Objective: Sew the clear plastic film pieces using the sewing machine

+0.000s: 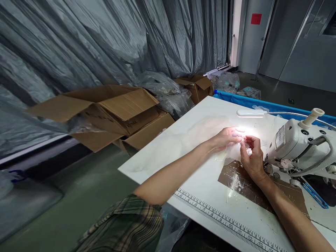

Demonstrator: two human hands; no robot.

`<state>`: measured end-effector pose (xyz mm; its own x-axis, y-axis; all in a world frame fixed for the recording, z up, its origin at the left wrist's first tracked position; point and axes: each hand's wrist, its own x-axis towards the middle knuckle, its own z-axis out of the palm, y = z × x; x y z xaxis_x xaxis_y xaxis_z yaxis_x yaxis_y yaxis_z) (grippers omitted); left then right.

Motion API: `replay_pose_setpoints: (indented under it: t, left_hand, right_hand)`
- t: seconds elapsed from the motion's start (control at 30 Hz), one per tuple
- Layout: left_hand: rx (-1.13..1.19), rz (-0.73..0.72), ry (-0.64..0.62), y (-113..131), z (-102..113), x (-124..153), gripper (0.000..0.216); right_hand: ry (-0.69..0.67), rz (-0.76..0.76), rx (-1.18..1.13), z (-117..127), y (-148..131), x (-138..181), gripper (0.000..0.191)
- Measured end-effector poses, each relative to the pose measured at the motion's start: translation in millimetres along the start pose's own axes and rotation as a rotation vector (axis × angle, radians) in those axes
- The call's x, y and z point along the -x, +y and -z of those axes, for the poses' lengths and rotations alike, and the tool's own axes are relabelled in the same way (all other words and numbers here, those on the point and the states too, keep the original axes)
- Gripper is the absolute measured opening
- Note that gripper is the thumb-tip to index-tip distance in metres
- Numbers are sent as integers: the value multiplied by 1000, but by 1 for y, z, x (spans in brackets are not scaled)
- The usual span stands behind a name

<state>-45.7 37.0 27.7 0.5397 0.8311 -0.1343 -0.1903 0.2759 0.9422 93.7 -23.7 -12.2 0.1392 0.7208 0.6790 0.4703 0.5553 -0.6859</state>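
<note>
Under the bright lamp, my left hand [228, 138] and my right hand [252, 157] meet above the white table. Their fingertips pinch a piece of thin white fabric [233, 152] between them. Part of this fabric hangs below the fingers toward a brown plate on the tabletop. Glare washes out the detail where the fingertips come together. Close by my right hand, on its right, stands a white sewing machine [291, 140].
A lamp on a bendy neck [251, 113] reaches over the table [157, 164], which has a ruler strip [223, 218] along its front edge. Blue snips [315, 195] lie beside the machine. Open cardboard boxes [126, 108] and plastic bags [168, 91] stand beyond the table's left edge.
</note>
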Motion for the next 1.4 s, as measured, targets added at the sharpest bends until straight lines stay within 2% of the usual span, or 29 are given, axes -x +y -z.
replay_pose_setpoints:
  t: [0.17, 0.3, 0.47, 0.63, 0.8, 0.97, 1.1, 1.2, 1.3, 1.4]
  left_hand:
    - [52, 7, -63, -1, 1, 0, 51]
    - [67, 28, -60, 0, 1, -1, 57]
    - [87, 32, -43, 2, 0, -1, 59]
    - [70, 28, 8, 4, -1, 0, 51]
    - [44, 40, 56, 6, -4, 1, 45]
    - [24, 38, 76, 7, -4, 1, 50]
    - [-47, 13, 62, 6, -6, 2, 55]
    - [-133, -17, 86, 10, -9, 5, 52]
    - [-249, -37, 85, 23, -10, 11, 47]
    - [-397, -19, 71, 39, -10, 22, 43]
  right_hand:
    - [4, 15, -1, 1, -1, 0, 17]
    - [8, -33, -17, 0, 0, 0, 19]
    - [36, -176, -55, -1, 1, 0, 22]
    - [27, -368, -149, -1, 1, -1, 28]
    - [16, -566, -300, 0, -6, -6, 27]
    - [-1, -682, -363, 2, -14, -9, 31]
    - [2, -718, -383, 2, -16, -10, 32]
    - [-34, -663, -369, 2, -13, -9, 30]
    - [-102, -600, -338, 4, -15, -9, 27]
    - [-204, -680, -381, 12, -29, -5, 36]
